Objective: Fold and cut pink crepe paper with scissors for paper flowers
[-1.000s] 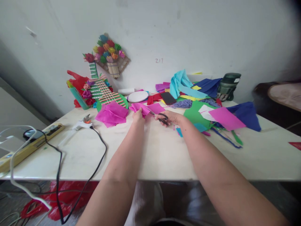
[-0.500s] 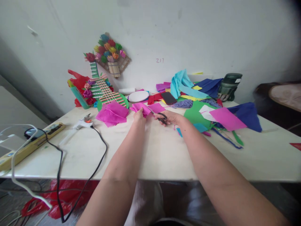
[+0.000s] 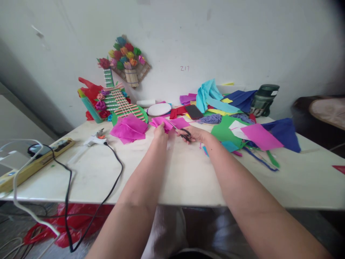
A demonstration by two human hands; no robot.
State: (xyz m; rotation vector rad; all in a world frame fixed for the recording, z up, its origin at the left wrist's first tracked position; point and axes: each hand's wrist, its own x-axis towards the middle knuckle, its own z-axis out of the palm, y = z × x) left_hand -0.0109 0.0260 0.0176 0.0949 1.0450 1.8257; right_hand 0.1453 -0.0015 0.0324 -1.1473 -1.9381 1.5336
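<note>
Pinched in my left hand [image 3: 161, 131] is a sheet of magenta crepe paper [image 3: 158, 122], held a little above the white table [image 3: 188, 172]. My right hand [image 3: 195, 133] grips a pair of scissors [image 3: 185, 135] by the black handles. Their blades point left and lie against the magenta paper near my left fingers. How far the blades are apart is too small to tell. A crumpled pile of magenta crepe paper [image 3: 129, 129] rests to the left of my left hand. Green paper [image 3: 226, 129] and a pink square [image 3: 262, 136] lie right of my right hand.
A white glue gun [image 3: 94, 139] with a black cord and a yellow power strip [image 3: 37, 163] are at the left. Behind stand a craft-stick guitar [image 3: 121, 102], a white disc [image 3: 159, 109] and a phone [image 3: 194, 112]. A dark green bottle [image 3: 264, 100] stands at the back right.
The camera view has shifted slightly. Both hands keep nearly the same place, with the scissors still at the magenta paper.
</note>
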